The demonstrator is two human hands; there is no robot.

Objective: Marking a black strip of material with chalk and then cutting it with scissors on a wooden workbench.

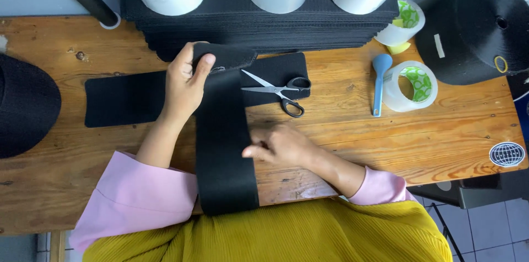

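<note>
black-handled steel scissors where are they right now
In the head view, the black-handled steel scissors lie open on a flat black fabric piece, just right of the left hand.

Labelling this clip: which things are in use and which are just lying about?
In use:
left hand
right hand
long black fabric strip

Lying about:
black-handled steel scissors
blue plastic spoon
clear tape roll with green core
stacked black sheets

Black fabric strip (225, 146) on a brown wood-grain tabletop (430, 135). Scissors (278, 92) with silver blades and black handles. Light blue spoon (379, 80). Translucent tape roll (410, 87) with green-patterned core near the right edge. Pink sleeves (138, 196), mustard-yellow pleated garment (286, 237).
</note>
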